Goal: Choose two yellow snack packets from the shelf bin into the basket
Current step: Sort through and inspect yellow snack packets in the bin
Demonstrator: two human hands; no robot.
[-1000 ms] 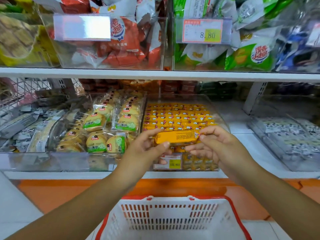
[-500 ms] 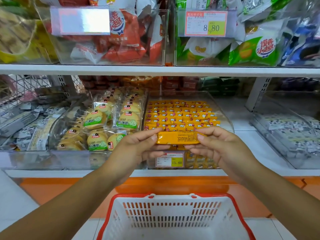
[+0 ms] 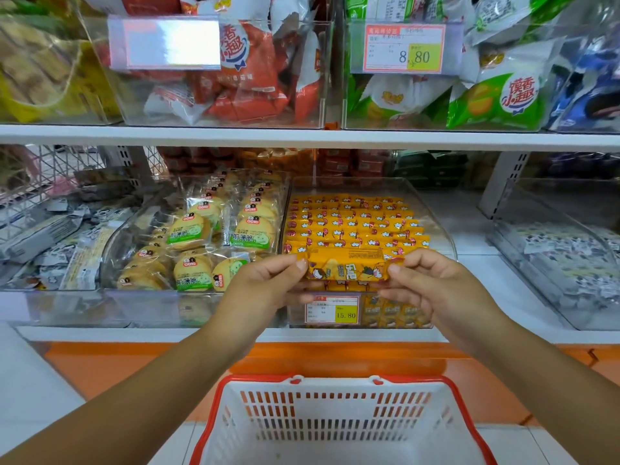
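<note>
head view: yellow packet (image 3: 347, 265) held level just in front of shelf bin (image 3: 432, 209), over its front edge, long axis running left-right. left hand (image 3: 265, 286) pinches left end between thumb and fingertips. right hand (image 3: 432, 286) pinches right end same way. hands equally near, one per end. basket (image 3: 335, 378) sits below packet, nearer body. judgement: packet not yet in basket; coming move goes down and back toward body. more yellow packets lie in rows in bin behind.
</note>
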